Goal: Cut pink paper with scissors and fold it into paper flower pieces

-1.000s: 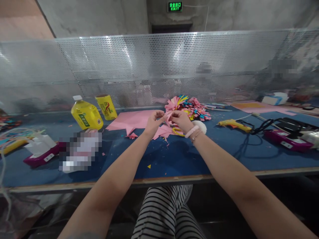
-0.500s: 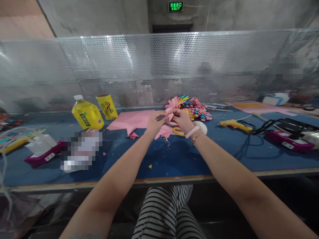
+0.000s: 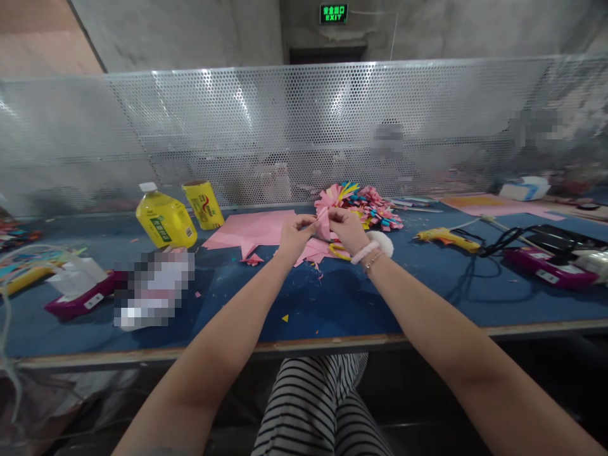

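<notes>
Between my fingertips is a small piece of pink paper [image 3: 323,225], held just above the table. My left hand [image 3: 297,234] pinches its left side, and my right hand [image 3: 350,232], with a fluffy band on the wrist, pinches its right side. Beneath my right hand show the yellow handles of scissors [image 3: 338,251]; the rest of them is hidden. Pink sheets [image 3: 256,228] lie to the left of my hands. Right behind my hands sits a heap of pink, blue and yellow paper strips [image 3: 377,206].
A yellow liquid bottle [image 3: 166,218] and a yellow canister [image 3: 203,206] stand at the left. On the right are a yellow glue gun [image 3: 449,239], black cables and a purple power strip [image 3: 551,269]. A perforated metal screen [image 3: 213,133] closes the table's back.
The pink paper between my fingers looked rolled or curled before; now it hangs broader and flatter. My hands have stayed in nearly the same place.
</notes>
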Motion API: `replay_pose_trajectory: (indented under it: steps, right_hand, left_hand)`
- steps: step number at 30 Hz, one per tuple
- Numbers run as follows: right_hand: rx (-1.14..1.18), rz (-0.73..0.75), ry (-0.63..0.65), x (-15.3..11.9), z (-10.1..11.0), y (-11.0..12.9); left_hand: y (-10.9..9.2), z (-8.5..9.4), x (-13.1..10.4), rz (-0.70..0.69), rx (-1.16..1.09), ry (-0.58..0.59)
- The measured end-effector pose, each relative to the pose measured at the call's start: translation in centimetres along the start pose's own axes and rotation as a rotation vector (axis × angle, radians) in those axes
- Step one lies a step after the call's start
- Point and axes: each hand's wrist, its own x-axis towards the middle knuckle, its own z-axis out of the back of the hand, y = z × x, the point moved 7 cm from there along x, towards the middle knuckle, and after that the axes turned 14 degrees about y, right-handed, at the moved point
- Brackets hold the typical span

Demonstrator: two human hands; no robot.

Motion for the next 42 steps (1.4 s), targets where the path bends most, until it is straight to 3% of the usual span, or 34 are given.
replay_pose_trajectory:
  steps: [10, 27, 36, 42]
  right_hand:
    - [0.114, -0.011, -0.049, 0.0, 0.0, -0.3]
    - [0.010, -0.008, -0.099, -0.1, 0.1, 0.4]
    - [0.034, 0.001, -0.105, -0.1, 0.2, 0.4]
    - [-0.033, 0.055, -0.122, 0.0, 0.4, 0.4]
  left_hand:
    - [-0.7, 0.0, -0.2, -0.046, -0.054, -0.057]
    - [-0.5, 0.3, -0.3, -0.004, -0.086, -0.112]
    - [-1.1, 0.1, -0.5, -0.015, 0.089, -0.101]
    - [-1.2, 0.1, -0.5, -0.004, 0.089, -0.116]
